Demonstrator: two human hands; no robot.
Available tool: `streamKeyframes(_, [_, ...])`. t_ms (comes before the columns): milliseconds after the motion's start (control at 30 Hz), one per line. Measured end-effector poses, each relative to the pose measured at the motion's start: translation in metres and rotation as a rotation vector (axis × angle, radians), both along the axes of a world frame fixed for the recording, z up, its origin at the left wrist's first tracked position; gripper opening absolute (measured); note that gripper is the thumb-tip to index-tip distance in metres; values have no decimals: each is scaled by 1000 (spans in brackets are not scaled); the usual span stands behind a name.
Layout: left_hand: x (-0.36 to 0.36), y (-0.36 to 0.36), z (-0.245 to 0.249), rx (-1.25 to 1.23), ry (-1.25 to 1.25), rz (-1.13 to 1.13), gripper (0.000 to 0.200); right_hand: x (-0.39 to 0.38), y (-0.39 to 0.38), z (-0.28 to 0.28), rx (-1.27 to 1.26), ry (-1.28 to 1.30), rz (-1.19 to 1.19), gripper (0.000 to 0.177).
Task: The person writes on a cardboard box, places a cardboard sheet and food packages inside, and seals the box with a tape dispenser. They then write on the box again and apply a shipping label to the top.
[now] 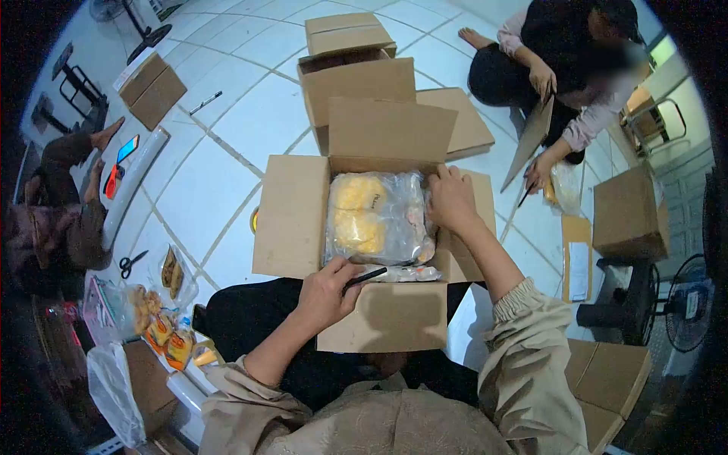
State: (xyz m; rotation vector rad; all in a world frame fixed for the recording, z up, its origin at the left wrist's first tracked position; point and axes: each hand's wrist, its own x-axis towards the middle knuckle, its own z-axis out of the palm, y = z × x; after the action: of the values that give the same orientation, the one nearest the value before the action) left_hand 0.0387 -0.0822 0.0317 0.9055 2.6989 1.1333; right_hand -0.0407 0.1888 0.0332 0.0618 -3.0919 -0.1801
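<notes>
An open cardboard box (294,220) stands before me with its flaps folded out. Inside lie a clear bag of yellow food (359,214) with black writing and, to its right, another clear plastic pack (414,212). A further clear pack (402,274) is along the near wall. My left hand (327,293) is closed around a black pen (367,279) at the box's near left corner. My right hand (452,199) reaches over the right wall, fingertips at the right-hand pack; whether they grip it is unclear.
More cardboard boxes (362,80) stand beyond. At upper right a co-worker (523,83) holds a cardboard sheet (531,142). Another person sits at left near a phone (127,148). Scissors (133,263) and bagged food (161,326) lie left; a fan (686,303) stands right.
</notes>
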Motion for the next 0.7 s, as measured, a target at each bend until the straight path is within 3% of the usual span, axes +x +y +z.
streamKeyframes(100, [-4,-3,-6,47,-19,-45,23,0,5,10,134,-191,96,38])
streamKeyframes(233, [-4,-4,0,3,-51,-61,22,-7,2,1,237,-232,145,42])
streamKeyframes(333, [-4,-5,-3,46,-53,-54,21,-15,-9,8,273,-400,39,42])
streamKeyframes(400, [-3,-5,-2,42,-69,-53,21,-13,-11,1,120,-454,-78,40])
streamKeyframes(633, [-4,-6,-5,43,-79,-61,22,-12,5,-14,-68,-355,-191,39])
streamKeyframes(700, [-3,-7,-5,45,-73,-61,21,-5,10,-14,-273,-121,-83,35])
